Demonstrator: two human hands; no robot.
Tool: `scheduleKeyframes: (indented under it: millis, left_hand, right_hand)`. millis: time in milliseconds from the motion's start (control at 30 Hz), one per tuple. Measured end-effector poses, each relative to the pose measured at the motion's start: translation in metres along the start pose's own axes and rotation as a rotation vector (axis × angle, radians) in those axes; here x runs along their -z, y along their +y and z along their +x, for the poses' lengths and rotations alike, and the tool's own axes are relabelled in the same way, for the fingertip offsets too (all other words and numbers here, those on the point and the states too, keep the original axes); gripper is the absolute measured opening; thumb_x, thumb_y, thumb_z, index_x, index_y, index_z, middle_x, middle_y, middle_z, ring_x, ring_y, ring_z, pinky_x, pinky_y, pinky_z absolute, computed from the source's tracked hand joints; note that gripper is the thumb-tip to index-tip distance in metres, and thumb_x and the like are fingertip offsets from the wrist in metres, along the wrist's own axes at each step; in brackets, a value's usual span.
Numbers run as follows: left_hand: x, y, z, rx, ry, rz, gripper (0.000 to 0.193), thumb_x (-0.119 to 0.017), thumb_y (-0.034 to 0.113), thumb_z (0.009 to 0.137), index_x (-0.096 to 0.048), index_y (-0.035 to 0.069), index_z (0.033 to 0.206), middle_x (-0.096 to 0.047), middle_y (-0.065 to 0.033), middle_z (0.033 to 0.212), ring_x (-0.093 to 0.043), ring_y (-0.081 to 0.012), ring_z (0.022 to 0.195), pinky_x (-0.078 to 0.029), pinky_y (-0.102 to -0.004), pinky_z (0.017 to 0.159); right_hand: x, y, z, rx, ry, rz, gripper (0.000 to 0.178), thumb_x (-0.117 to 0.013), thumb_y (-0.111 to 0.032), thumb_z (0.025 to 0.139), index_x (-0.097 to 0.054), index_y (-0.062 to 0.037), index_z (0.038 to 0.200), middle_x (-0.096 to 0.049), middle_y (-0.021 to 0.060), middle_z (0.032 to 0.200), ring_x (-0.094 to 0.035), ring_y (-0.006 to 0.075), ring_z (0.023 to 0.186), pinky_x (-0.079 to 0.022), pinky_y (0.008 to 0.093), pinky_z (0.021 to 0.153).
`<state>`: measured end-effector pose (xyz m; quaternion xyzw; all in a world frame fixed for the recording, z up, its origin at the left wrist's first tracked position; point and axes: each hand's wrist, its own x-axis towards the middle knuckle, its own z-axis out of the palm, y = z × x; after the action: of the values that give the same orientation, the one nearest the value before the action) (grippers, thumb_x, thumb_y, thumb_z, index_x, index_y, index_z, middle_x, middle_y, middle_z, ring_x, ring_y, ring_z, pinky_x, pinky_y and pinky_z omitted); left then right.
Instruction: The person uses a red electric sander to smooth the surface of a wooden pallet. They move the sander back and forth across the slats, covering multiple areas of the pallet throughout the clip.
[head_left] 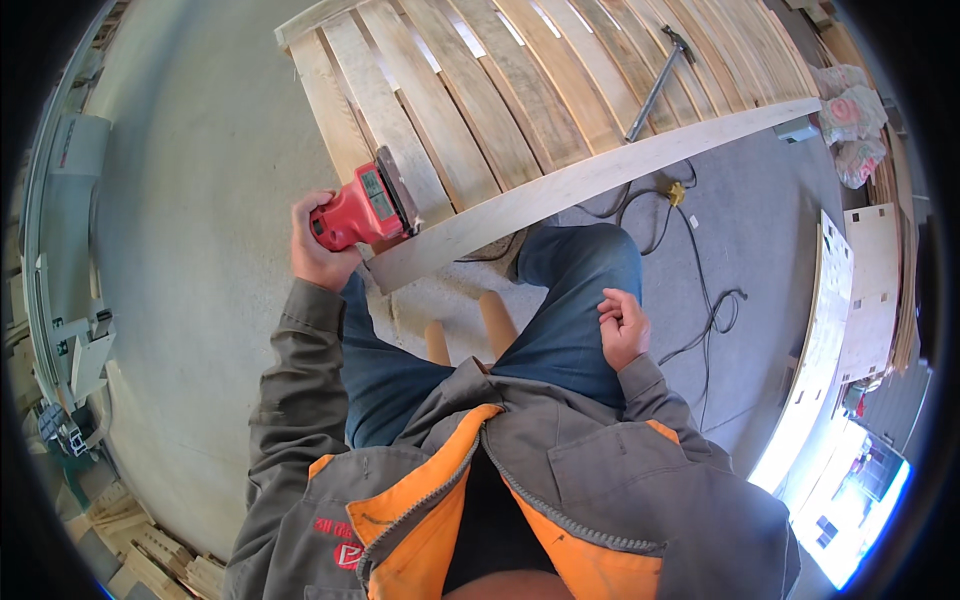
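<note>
My left hand (322, 250) is wrapped round the body of a red electric sander (352, 212). The sander is tipped on its side, its dark pad facing the near left corner of a slatted wooden panel (470, 110). A pale board (560, 190) runs along the panel's near edge, close beside the tool. Whether the pad touches the wood is hard to make out. Over my right thigh, my right hand (624, 328) is closed with its fingers loosely curled, and nothing shows in it. A hammer (658, 85) lies across the slats farther right.
Black cords (705, 290) with a yellow connector (677, 193) trail over the floor on the right. White perforated boards (825, 320) and plastic bags (855, 125) stand along the right side. Wood offcuts (150, 550) and machinery (75, 200) line the left.
</note>
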<state>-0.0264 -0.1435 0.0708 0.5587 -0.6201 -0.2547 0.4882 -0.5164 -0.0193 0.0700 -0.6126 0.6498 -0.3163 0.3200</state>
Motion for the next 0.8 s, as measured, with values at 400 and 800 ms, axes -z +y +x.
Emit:
scheduleKeyframes:
  millis: [400,800]
  left_hand:
    - [0.0,-0.001,-0.002,0.169,-0.02,-0.129,0.076,-0.071,-0.017,0.063,-0.051,0.005,0.133,-0.064,-0.0143,0.131,-0.064,-0.026,0.126,-0.052,-0.0387,0.109]
    - [0.0,-0.011,-0.003,0.123,0.015,-0.119,0.076,-0.07,-0.016,0.063,-0.051,0.006,0.133,-0.063,-0.0139,0.132,-0.062,-0.0255,0.126,-0.051,-0.0393,0.111]
  right_hand:
    - [-0.004,0.001,0.002,0.043,0.026,-0.073,0.041,-0.057,0.009,0.086,-0.069,-0.0033,0.123,-0.073,0.0112,0.093,-0.072,0.0224,0.078,-0.058,0.0328,0.071]
    - [-0.009,-0.001,0.012,0.029,0.017,-0.072,0.041,-0.057,0.009,0.085,-0.069,-0.0037,0.122,-0.072,0.0115,0.091,-0.072,0.0246,0.077,-0.057,0.0356,0.071]
